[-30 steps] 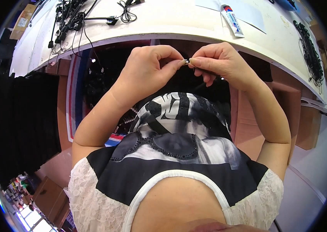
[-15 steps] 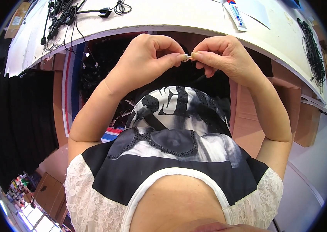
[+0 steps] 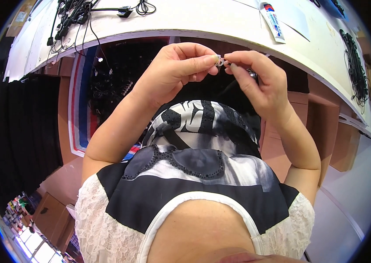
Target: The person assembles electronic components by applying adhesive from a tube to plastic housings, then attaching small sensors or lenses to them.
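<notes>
In front of my chest, just off the table's near edge, my left hand [image 3: 181,65] pinches a small whitish, partly clear piece [image 3: 219,60] between thumb and fingertips. It looks like a small plastic connector, but its kind is too small to make sure of. My right hand [image 3: 260,81] is closed at the piece's right side, its thumb and index finger pinching something tiny there. A dark, shiny object [image 3: 252,74] shows between the right thumb and palm; most of it is hidden by the fingers.
A white table [image 3: 203,22] curves across the far side. On it lie black cables with plugs [image 3: 78,15], a white and blue tube [image 3: 272,23] and a black cable bundle [image 3: 355,65]. Below are a striped bag [image 3: 78,101], a cardboard box [image 3: 321,118] and black cloth [image 3: 23,131].
Both hands have shifted slightly right and turned. The right thumb has dropped away from the piece's edge, and more of the piece shows. A dark object now appears in the right hand.
</notes>
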`<state>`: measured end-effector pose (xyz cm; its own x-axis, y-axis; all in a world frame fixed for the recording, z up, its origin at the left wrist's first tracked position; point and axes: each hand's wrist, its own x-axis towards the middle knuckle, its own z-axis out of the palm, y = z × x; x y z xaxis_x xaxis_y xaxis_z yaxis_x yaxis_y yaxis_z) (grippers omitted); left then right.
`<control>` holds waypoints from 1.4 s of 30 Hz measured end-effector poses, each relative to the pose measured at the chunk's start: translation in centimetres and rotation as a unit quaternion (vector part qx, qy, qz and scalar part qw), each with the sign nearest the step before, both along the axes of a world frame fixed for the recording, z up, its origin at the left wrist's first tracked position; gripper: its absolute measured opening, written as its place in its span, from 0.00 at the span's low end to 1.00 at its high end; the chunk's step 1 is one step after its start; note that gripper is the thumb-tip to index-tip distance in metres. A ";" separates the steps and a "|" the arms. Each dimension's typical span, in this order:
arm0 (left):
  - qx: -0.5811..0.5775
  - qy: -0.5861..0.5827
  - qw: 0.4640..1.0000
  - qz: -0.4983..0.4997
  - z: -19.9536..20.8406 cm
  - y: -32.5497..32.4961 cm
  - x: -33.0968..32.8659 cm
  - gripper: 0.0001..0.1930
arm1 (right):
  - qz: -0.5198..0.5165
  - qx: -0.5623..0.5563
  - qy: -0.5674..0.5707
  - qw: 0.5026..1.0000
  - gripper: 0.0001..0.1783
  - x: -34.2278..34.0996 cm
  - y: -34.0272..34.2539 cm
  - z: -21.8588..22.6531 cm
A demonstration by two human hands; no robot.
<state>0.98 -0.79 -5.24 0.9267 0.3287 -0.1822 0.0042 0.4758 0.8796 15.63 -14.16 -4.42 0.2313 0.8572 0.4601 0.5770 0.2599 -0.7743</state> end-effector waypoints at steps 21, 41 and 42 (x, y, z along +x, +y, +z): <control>0.257 0.048 0.961 -0.093 1.5 1.2 0.2 0.07 | 0.076 -0.034 0.031 0.996 0.07 1.3 0.7 -0.2; 0.231 0.018 0.972 0.035 -0.6 -0.1 0.7 0.07 | 0.053 0.015 0.011 0.998 0.10 1.8 0.5 -1.6; 0.200 0.002 0.978 0.054 -0.9 -0.1 0.8 0.06 | 0.009 0.023 0.025 0.999 0.10 1.3 0.5 -1.7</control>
<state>1.78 -0.93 -6.13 0.8819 0.4709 -0.0229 -0.0233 0.0920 0.9955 16.95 -13.70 -6.11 0.2401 0.8398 0.4869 0.5321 0.3056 -0.7896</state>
